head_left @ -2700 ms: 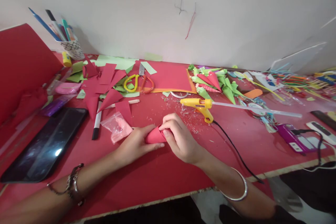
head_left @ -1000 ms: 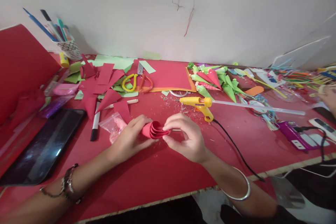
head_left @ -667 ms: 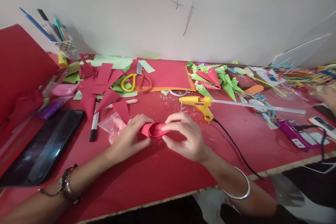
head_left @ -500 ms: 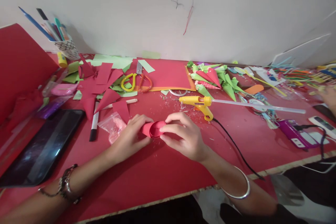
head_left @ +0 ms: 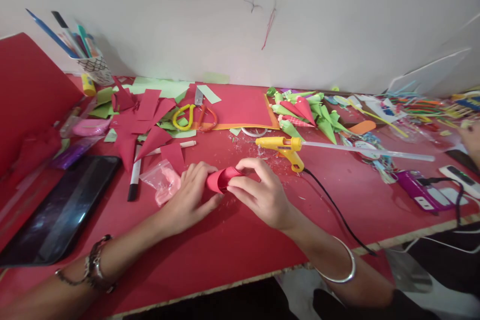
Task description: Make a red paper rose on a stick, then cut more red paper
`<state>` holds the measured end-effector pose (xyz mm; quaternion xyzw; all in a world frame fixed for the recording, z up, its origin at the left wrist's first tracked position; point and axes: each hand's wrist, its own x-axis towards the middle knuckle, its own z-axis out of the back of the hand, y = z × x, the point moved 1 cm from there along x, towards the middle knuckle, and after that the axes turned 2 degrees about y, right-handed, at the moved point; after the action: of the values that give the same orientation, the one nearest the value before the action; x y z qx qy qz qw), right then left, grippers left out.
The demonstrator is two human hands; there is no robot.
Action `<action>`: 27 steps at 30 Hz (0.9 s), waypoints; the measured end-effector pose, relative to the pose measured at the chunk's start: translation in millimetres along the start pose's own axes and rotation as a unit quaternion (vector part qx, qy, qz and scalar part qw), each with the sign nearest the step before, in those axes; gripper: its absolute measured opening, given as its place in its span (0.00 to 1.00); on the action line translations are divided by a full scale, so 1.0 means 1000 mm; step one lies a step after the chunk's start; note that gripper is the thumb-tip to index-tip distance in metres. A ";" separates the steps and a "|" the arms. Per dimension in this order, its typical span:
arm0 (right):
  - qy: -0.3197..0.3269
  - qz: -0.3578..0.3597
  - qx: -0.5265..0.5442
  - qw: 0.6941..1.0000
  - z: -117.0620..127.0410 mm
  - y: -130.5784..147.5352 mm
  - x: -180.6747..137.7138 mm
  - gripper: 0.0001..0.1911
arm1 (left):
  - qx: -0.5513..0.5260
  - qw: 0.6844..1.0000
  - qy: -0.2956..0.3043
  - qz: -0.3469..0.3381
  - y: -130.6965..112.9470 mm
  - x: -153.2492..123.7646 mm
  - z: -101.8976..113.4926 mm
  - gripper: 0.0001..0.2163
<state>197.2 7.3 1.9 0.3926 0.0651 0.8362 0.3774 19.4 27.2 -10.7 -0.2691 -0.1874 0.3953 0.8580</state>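
A rolled red paper cone point(head_left: 221, 178) is held just above the red table point(head_left: 232, 250). My left hand point(head_left: 189, 197) grips its narrow end, fingers curled under it. My right hand point(head_left: 258, 192) pinches the wide open end, thumb and fingers pressed on the paper. A yellow glue gun point(head_left: 285, 150) with a clear glue stick lies just behind my right hand, its black cord trailing to the table's front edge.
Red and green paper scraps point(head_left: 148, 115), scissors point(head_left: 195, 116), a marker point(head_left: 134, 180) and a small plastic bag point(head_left: 163, 180) lie at the left. A tablet point(head_left: 56, 210) sits front left. Finished cones point(head_left: 307, 115) are piled behind. Another person's hand point(head_left: 470, 140) shows at the right edge.
The cone's loosened layers have been pressed tight again. My right hand's fingers have closed over the wide end and both hands have rolled the cone slightly.
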 end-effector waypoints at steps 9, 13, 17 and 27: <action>0.061 0.051 0.035 0.996 0.006 -0.001 0.002 0.06 | -0.175 0.980 0.099 0.011 0.008 -0.001 0.002 0.11; 0.060 0.067 0.007 0.996 0.008 0.000 0.004 0.06 | -0.186 0.978 0.089 0.025 0.008 0.000 0.004 0.12; 0.064 0.072 -0.002 0.995 0.007 0.001 0.005 0.06 | -0.261 0.951 0.159 0.051 0.007 0.000 0.002 0.13; 0.068 0.022 0.010 0.997 0.003 0.004 0.007 0.06 | -0.192 0.977 0.073 0.051 0.004 -0.002 -0.003 0.10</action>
<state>194.4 8.3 10.2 0.3400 0.0903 0.8684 0.3495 17.2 27.4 -15.9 -0.4666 -0.1827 0.3747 0.7800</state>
